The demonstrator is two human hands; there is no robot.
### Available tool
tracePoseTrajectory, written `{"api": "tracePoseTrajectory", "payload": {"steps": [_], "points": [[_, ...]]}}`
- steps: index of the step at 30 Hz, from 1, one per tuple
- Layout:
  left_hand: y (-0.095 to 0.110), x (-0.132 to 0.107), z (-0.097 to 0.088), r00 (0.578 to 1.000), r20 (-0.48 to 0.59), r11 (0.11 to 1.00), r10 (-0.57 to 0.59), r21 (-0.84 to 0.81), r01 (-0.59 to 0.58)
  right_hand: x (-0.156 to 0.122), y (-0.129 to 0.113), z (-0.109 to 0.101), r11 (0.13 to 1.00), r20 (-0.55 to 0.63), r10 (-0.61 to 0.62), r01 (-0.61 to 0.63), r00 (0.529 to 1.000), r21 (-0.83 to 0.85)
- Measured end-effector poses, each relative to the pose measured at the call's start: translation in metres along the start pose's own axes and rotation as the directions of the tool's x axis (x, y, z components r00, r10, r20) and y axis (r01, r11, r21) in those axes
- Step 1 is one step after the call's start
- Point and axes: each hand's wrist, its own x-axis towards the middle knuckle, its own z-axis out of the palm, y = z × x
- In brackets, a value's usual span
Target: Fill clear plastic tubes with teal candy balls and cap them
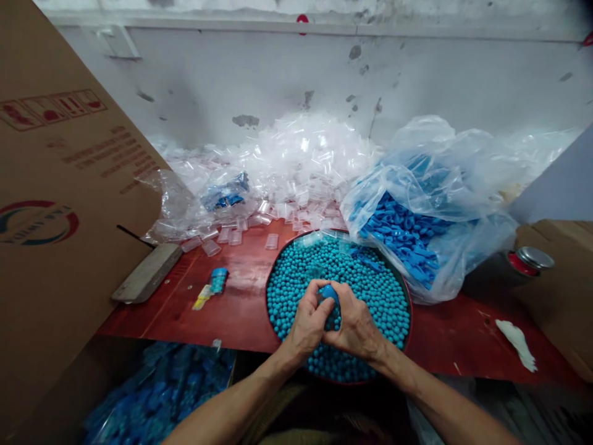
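the grip of the left hand (pixel 308 324) and the grip of the right hand (pixel 356 327) are both clamped on one small blue piece (pixel 330 292), which is pinched between the fingertips of the two hands; the hands touch each other. the blue piece is held just above the turquoise beads (pixel 375 296) that fill a round tray (pixel 267 296); both hands are over the near part of the tray. the tray rests on a red desk (pixel 231 315). behind the tray on the right, overlapping its far rim, lies a clear plastic bag (pixel 445 161) holding darker blue parts (pixel 398 232). behind the tray on the left is a heap of clear plastic caps (pixel 301 161). left of the tray, apart from it, a small blue item with a yellow label (pixel 214 285) lies on the desk, and further left a flat wooden block (pixel 147 273). a cardboard box (pixel 55 185) stands at the left edge. at the right, a tin with a metal lid (pixel 530 259) sits well apart from the hands.
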Motion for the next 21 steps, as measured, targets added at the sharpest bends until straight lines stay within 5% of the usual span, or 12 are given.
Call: {"api": "tracePoseTrajectory", "payload": {"steps": [6, 10, 13, 17, 21], "points": [[-0.010, -0.004, -0.007, 0.998, -0.059, 0.981, 0.031, 0.191, -0.019, -0.009, -0.004, 0.017, 0.998, 0.026, 0.062, -0.062, 0.998, -0.006], [-0.006, -0.004, -0.025, 0.998, -0.058, 0.976, 0.029, 0.217, -0.016, 0.000, -0.013, 0.008, 1.000, 0.223, 0.020, -0.025, 0.975, 0.019], [0.005, -0.003, -0.061, 0.993, -0.109, 0.973, -0.050, 0.218, 0.072, 0.016, -0.005, -0.007, 0.999, 0.337, -0.038, 0.049, 0.941, -0.025], [0.011, 0.001, -0.135, 0.939, -0.344, 0.913, 0.026, 0.390, 0.118, 0.047, 0.035, -0.023, 0.961, 0.221, 0.133, -0.071, 0.966, -0.269], [0.005, 0.010, -0.186, 0.817, -0.516, 0.592, 0.260, 0.753, 0.287, 0.075, 0.061, -0.022, 0.881, 0.179, 0.206, -0.103, 0.962, -0.462]]}}
